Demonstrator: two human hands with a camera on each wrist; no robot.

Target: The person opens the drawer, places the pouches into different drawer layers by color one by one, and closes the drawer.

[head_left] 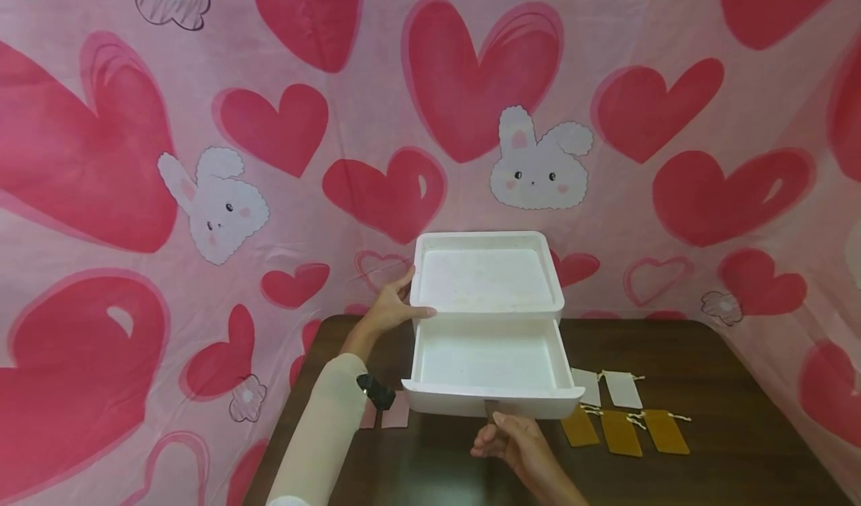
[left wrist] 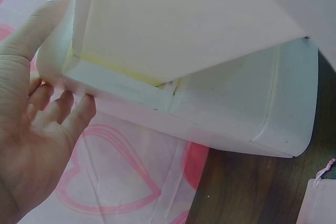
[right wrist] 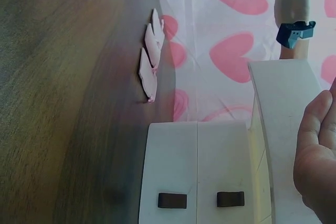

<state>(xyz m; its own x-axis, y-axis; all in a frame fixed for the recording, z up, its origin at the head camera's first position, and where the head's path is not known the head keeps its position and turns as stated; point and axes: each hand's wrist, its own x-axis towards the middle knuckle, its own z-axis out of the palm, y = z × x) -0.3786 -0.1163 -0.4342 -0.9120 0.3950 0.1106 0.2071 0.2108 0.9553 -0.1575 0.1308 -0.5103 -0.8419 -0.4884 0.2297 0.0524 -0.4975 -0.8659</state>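
A white drawer cabinet (head_left: 487,278) with a rimmed top stands at the back of the table. Its top drawer (head_left: 491,356) is pulled out, with nothing visible inside. My left hand (head_left: 390,308) steadies the cabinet's left side, thumb at the front corner; in the left wrist view its fingertips (left wrist: 84,109) touch the side wall. Below the drawer front, my right hand (head_left: 514,442) pinches the dark brown pull tab (head_left: 492,409), fingers curled. The right wrist view shows part of my right hand (right wrist: 320,156) beside the drawer front (right wrist: 289,129), the tab hidden.
Two lower drawers (right wrist: 173,161) are closed, each with a brown tab. Pink pouches (head_left: 395,410) lie left of the cabinet. On its right are white pouches (head_left: 622,390) and mustard pouches (head_left: 622,433) with drawstrings. A patterned pink cloth (head_left: 377,117) hangs behind the dark table (head_left: 713,371).
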